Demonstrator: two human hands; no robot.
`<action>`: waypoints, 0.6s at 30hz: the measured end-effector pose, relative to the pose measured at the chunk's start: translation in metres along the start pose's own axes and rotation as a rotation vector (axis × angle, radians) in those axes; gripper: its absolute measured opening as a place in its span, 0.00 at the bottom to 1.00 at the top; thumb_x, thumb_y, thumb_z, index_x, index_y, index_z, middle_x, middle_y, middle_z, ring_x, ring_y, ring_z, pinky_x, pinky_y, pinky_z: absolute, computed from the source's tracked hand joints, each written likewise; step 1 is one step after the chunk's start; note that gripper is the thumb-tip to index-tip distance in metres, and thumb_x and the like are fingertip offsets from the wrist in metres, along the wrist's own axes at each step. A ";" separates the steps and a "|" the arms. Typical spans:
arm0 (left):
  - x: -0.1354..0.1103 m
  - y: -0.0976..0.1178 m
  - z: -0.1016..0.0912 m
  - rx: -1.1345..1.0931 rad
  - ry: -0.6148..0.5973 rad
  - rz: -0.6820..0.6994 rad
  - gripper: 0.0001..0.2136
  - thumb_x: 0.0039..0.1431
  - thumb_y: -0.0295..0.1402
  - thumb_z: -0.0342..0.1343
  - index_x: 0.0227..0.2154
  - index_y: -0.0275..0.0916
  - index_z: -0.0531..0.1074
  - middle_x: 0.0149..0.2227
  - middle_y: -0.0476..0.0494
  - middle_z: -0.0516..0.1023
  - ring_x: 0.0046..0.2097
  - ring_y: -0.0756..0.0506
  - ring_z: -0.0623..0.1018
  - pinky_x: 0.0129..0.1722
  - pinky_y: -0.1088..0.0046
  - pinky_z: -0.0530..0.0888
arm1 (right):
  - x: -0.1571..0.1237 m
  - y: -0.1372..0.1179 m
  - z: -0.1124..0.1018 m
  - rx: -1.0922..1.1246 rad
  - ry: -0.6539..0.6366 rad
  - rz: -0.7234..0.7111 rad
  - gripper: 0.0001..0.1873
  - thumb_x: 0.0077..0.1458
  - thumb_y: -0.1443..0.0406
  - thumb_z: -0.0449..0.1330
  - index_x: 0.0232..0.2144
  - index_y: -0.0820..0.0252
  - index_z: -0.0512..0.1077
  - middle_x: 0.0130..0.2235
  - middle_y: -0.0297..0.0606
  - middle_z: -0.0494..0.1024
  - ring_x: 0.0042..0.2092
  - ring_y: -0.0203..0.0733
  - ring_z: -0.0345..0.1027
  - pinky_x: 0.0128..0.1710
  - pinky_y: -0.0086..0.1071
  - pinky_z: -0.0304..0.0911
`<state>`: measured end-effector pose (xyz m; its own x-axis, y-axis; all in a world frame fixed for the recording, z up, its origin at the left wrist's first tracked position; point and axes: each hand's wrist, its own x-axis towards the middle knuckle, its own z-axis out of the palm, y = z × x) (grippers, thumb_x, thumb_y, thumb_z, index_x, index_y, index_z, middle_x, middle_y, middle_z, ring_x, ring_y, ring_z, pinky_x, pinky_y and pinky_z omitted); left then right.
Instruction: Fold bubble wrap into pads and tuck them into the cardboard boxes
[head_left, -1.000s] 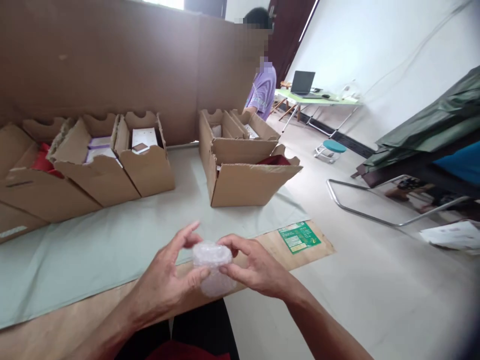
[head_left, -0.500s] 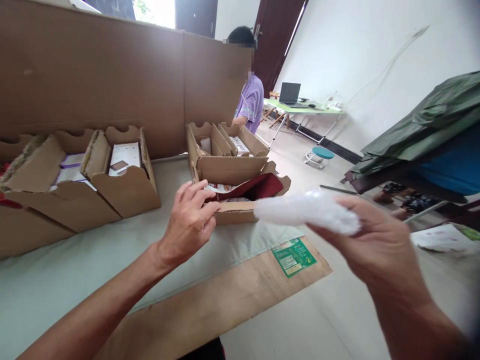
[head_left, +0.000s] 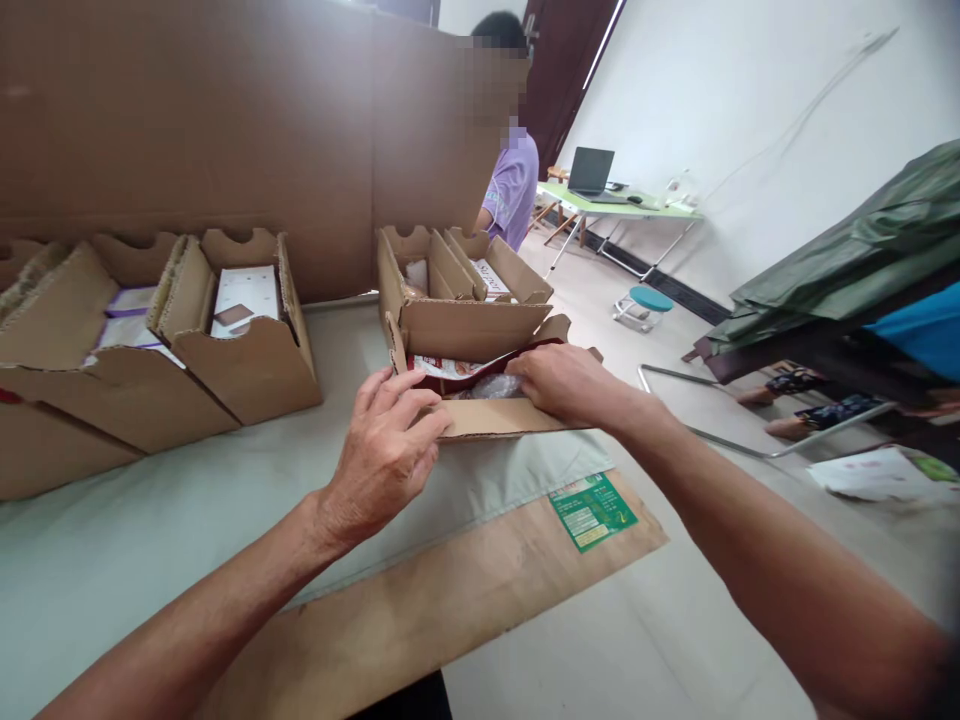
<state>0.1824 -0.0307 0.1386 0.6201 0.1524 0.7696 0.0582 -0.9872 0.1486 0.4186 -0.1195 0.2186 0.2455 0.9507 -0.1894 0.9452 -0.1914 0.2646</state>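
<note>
My left hand (head_left: 396, 440) is closed on the near left corner of an open cardboard box (head_left: 495, 420), with its fingers bent over the rim. Inside that box, my right hand (head_left: 566, 385) has its fingers curled down by a clear bubble-wrapped package (head_left: 495, 386). The fingertips are partly hidden, but they appear to grip the wrap. Behind the package a dark red sheet (head_left: 517, 352) slants along the box. A red and white printed packet (head_left: 442, 367) lies at the left of the sheet.
Cardboard bins with packets (head_left: 131, 315) and a white box (head_left: 244, 300) stand at left. Two smaller bins (head_left: 461, 270) sit behind the box. A tall cardboard panel (head_left: 225, 140) rises at the back. Beyond it is a person in purple (head_left: 514, 185). A green label (head_left: 594, 512) marks the table edge.
My right hand has moved left and down into the box with the bubble-wrapped package, which was held in the air at right. My left hand stays at the box rim. The view has tilted slightly.
</note>
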 end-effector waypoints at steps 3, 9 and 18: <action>-0.001 0.001 -0.003 0.005 0.055 -0.024 0.11 0.62 0.21 0.55 0.44 0.39 0.77 0.50 0.38 0.80 0.60 0.35 0.75 0.62 0.45 0.69 | 0.003 0.015 0.002 0.250 -0.025 -0.101 0.21 0.58 0.72 0.57 0.50 0.57 0.81 0.51 0.43 0.84 0.52 0.52 0.78 0.51 0.40 0.70; -0.013 -0.008 -0.004 -0.147 0.204 -0.359 0.28 0.65 0.32 0.59 0.66 0.43 0.61 0.67 0.31 0.65 0.68 0.35 0.67 0.65 0.48 0.68 | -0.078 0.036 0.023 0.677 0.698 0.184 0.15 0.63 0.62 0.57 0.47 0.55 0.81 0.47 0.39 0.84 0.47 0.49 0.78 0.50 0.42 0.71; -0.002 -0.021 0.054 -0.651 -0.033 -0.608 0.33 0.67 0.41 0.56 0.71 0.39 0.52 0.66 0.28 0.68 0.65 0.36 0.71 0.63 0.48 0.71 | -0.045 0.014 0.095 1.397 0.571 0.234 0.42 0.46 0.39 0.69 0.52 0.62 0.71 0.54 0.51 0.79 0.53 0.54 0.73 0.53 0.48 0.70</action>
<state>0.2222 -0.0131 0.1003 0.6494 0.6299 0.4261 -0.0653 -0.5120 0.8565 0.4406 -0.1884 0.1413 0.6096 0.7687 0.1937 0.4189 -0.1049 -0.9019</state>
